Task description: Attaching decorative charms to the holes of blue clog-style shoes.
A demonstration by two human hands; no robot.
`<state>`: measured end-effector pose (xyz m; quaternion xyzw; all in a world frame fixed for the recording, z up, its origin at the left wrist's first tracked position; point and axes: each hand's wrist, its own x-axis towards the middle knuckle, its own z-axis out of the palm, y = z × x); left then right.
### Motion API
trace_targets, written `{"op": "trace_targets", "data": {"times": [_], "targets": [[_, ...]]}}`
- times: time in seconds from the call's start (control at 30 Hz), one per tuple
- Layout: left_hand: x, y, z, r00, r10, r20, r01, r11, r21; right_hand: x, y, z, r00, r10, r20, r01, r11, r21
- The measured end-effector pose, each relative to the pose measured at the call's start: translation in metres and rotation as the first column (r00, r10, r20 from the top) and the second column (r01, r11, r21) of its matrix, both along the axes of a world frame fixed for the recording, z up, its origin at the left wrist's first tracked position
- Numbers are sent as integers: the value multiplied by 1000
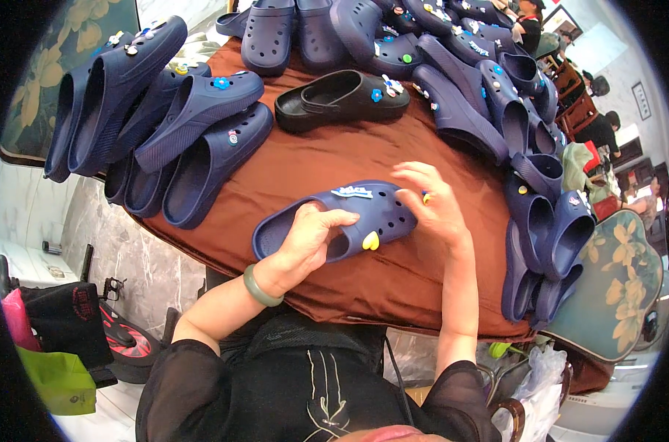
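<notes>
A navy blue clog (386, 200) with round holes lies tilted over the brown cloth near the table's front edge, toe pointing right. My left hand (308, 232) grips it at the opening, thumb on the upper. A blue-and-white banner-shaped charm (352, 192) and a yellow heart charm (371, 241) sit on the upper. Beside the toe is my right hand (436, 205), its fingers bent together around a small charm (426, 197) with yellow on it, mostly hidden. Beyond the clog stands a black clog (342, 99) with blue and white charms.
Stacked navy clogs with charms (201, 118) crowd the table's left side. More clogs (496, 96) line the back and right edge of the brown cloth (334, 158). Chairs with floral backs (607, 287) flank the table. Bags (61, 376) are at lower left; people sit at far right.
</notes>
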<state>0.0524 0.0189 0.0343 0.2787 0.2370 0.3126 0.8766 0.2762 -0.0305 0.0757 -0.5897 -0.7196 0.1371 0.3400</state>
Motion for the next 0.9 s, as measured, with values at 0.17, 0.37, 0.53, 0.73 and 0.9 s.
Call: {"op": "trace_targets", "data": {"times": [0.17, 0.37, 0.53, 0.73, 0.9], "targets": [[-2, -8, -9, 999, 31, 18, -32, 997, 66, -46, 33, -2, 945, 322, 61, -316, 945, -83], [5, 10, -22, 999, -5, 39, 8, 997, -75, -62, 48, -22, 974, 71, 213, -50, 993, -105], [4, 9, -26, 1000, 1, -15, -3, 996, -94, -64, 61, -36, 969, 39, 245, -16, 995, -97], [-1, 4, -23, 993, -35, -108, 36, 999, 6, -69, 56, -39, 992, -129, 11, 128, 963, -237], [7, -2, -25, 968, 106, -228, -20, 936, 352, -61, 60, -42, 994, -114, -4, 112, 985, -128]]}}
